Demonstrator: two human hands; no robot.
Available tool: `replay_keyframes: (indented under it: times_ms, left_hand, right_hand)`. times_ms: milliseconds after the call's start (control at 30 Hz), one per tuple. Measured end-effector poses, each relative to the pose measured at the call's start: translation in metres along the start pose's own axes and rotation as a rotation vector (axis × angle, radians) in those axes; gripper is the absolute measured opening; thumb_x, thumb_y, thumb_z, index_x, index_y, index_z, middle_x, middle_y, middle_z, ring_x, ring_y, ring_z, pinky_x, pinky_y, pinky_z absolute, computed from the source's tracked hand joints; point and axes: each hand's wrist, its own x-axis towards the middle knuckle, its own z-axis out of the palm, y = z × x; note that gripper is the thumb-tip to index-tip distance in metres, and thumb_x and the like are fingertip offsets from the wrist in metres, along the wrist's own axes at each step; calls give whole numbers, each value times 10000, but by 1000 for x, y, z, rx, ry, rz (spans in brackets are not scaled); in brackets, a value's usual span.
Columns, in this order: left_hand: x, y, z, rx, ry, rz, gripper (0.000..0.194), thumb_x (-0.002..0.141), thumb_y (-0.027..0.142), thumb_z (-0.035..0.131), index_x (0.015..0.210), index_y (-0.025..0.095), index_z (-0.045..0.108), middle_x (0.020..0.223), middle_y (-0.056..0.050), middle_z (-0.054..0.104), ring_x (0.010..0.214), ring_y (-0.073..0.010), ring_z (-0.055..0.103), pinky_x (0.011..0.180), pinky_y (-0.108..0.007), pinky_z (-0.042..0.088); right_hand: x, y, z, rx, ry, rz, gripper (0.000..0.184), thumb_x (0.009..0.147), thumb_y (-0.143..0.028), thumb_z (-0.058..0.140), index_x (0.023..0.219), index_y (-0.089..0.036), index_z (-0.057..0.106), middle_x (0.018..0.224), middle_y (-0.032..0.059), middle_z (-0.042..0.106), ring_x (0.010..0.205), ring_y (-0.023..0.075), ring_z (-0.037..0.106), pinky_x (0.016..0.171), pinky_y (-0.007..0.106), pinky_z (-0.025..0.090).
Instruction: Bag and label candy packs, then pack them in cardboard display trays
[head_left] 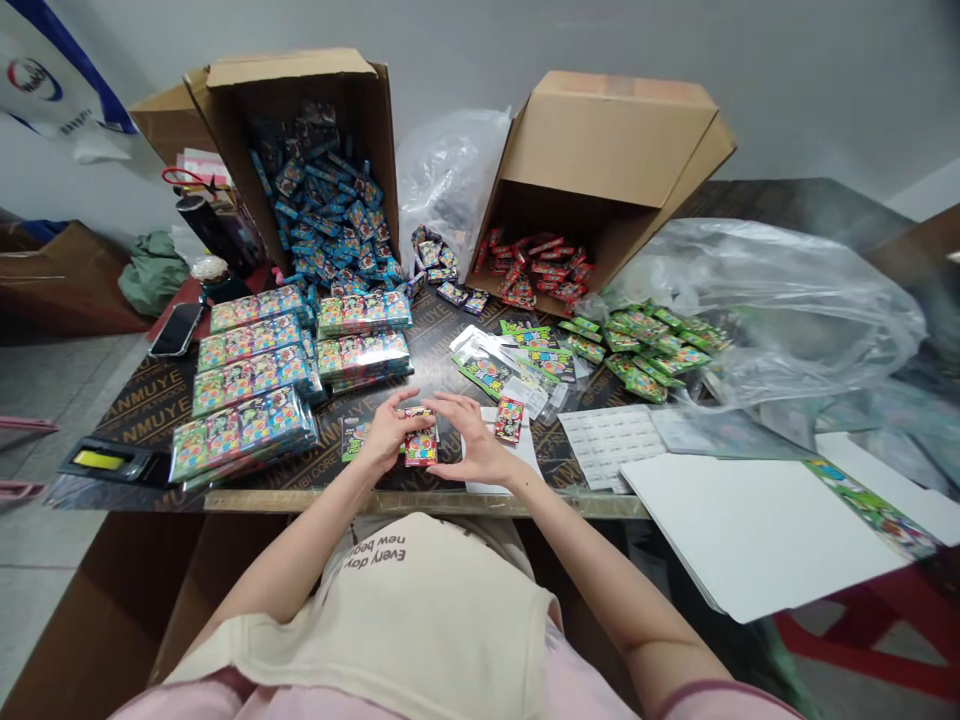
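Note:
Near the table's front edge, a small red packet (421, 449) with colourful print stands between my two hands. My left hand (386, 435) grips its left side, the thumb lying across the upper part. To the right, my right hand (478, 445) is curved with thumb and fingers apart, their tips close to the packet's right side; whether they touch it is unclear. Partly behind my left hand lies a flat green printed packet (353, 440). Another red packet (510, 419) rests on white paper just beyond my right hand.
Wrapped packs are stacked at left (244, 430) and centre-left (364, 355). One carton (292, 70) holds blue packets, another carton (615, 125) red ones. Green packets (652, 345), clear plastic (780, 310), a label sheet (611, 440) and white boards (757, 530) are at right. A phone (177, 329) lies left.

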Motion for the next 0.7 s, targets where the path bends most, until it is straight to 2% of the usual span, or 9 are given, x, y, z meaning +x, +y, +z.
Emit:
replay_keyframes:
  times_ms: [100, 133, 200, 267, 333, 400, 533, 633, 700]
  left_hand:
    - [5, -11, -11, 229, -7, 104, 859, 600, 399, 819, 1326, 136, 444, 881, -85, 715, 826, -220, 683, 823, -394, 517]
    - [8, -14, -18, 389, -10, 188, 851, 635, 435, 790, 1352, 154, 430, 1025, -127, 699, 976, -257, 660, 908, -443, 483]
    - [14, -19, -34, 809, -35, 364, 902, 598, 460, 809, 1375, 199, 433, 1295, -170, 580, 1247, -327, 506, 1069, -538, 325]
    - [18, -24, -50, 1210, -104, 457, 1007, 513, 425, 859, 1399, 229, 420, 1402, -165, 488, 1341, -365, 386, 1131, -594, 141]
    - [21, -29, -59, 1435, -163, 471, 1067, 528, 393, 852, 1451, 231, 340, 1367, -158, 513, 1299, -356, 428, 1129, -609, 93]
    - [22, -31, -64, 1486, -170, 483, 1080, 594, 373, 813, 1494, 214, 239, 1317, -152, 544, 1237, -322, 485, 1129, -586, 132]
    - [19, -29, -64, 1371, -174, 520, 1159, 610, 390, 804, 1522, 208, 113, 1299, -144, 555, 1241, -306, 489, 1143, -573, 118]
    - [17, -25, -65, 1273, -261, 518, 1183, 610, 408, 806, 1526, 227, 80, 1308, -129, 554, 1259, -304, 486, 1150, -579, 108]
    - [16, -23, -65, 1250, -270, 534, 1161, 611, 413, 805, 1524, 234, 109, 1324, -129, 548, 1262, -313, 487, 1148, -582, 129]
  right_hand:
    - [-4, 13, 1, -117, 56, 31, 750, 668, -342, 712, 1360, -266, 432, 1226, 91, 590, 1167, 294, 517, 1009, 475, 331]
    - [-7, 20, 0, -164, 101, 68, 723, 660, -325, 702, 1336, -264, 451, 1209, 88, 593, 1145, 293, 525, 1001, 471, 328]
    - [-15, 35, -3, -247, 180, 145, 686, 655, -314, 698, 1300, -250, 475, 1195, 89, 599, 1130, 299, 532, 997, 470, 312]
    - [-23, 49, -3, -295, 197, 202, 676, 655, -321, 710, 1284, -236, 479, 1198, 96, 607, 1123, 306, 539, 1005, 482, 290]
    - [-30, 57, 0, -296, 161, 229, 665, 657, -319, 720, 1271, -228, 482, 1205, 99, 615, 1124, 308, 548, 1022, 498, 266]
    - [-34, 60, 5, -250, 127, 256, 666, 652, -319, 732, 1263, -227, 483, 1217, 100, 617, 1136, 311, 551, 1043, 517, 247]
    - [-38, 56, 10, -31, 113, 320, 788, 614, -346, 775, 1315, -232, 433, 1253, 106, 599, 1198, 309, 529, 1067, 508, 270]
    - [-35, 55, 7, 170, 20, 303, 857, 635, -365, 785, 1372, -246, 365, 1302, 105, 578, 1238, 287, 521, 1075, 479, 297]
    - [-33, 53, 6, 182, 24, 297, 865, 660, -389, 781, 1395, -259, 345, 1349, 112, 548, 1280, 291, 487, 1087, 490, 282]
